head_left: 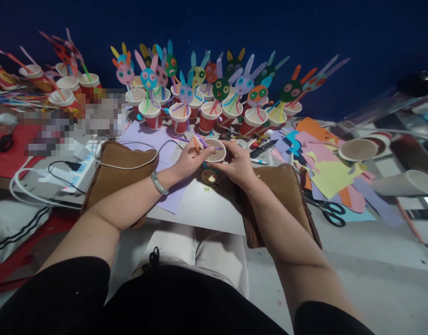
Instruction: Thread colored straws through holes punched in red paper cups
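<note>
A paper cup (215, 155) is held between my two hands near the middle of the table, its open rim facing me. My right hand (237, 160) wraps round the cup's right side, thumb and fingers apart around it. On the left, my left hand (191, 160) has closed fingers at the cup's left rim, with orange and purple strips (201, 142) sticking out at the fingers. The purple strip reaches over the cup's opening. Just below the cup lies a small round brown piece (209, 176), partly bright.
Rows of red cups (179, 118) with paper rabbit heads stand behind my hands. Brown cushions (121, 174) lie under both forearms. At right are coloured paper scraps (327, 172), black scissors (332, 213) and stacked cups (358, 150); at left, a power strip (76, 174) with cables.
</note>
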The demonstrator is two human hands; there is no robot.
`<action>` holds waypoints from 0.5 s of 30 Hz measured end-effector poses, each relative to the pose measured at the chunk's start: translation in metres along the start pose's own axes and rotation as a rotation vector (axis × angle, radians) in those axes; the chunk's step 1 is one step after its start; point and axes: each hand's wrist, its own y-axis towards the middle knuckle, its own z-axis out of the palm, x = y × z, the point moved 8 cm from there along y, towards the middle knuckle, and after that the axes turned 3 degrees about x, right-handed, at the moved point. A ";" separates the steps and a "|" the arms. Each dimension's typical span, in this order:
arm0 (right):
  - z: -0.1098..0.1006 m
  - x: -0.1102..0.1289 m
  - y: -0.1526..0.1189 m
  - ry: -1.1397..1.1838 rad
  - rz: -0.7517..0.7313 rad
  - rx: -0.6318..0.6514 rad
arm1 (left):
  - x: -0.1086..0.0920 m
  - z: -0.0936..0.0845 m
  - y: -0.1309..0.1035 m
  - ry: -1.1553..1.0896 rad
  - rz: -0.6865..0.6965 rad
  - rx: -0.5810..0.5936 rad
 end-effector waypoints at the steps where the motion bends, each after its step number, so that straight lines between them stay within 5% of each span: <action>1: 0.001 0.000 0.000 0.020 -0.001 0.003 | 0.001 0.001 0.000 -0.017 -0.007 -0.003; 15: 0.006 -0.003 -0.002 0.006 0.024 0.051 | 0.006 -0.002 -0.001 -0.075 -0.051 -0.036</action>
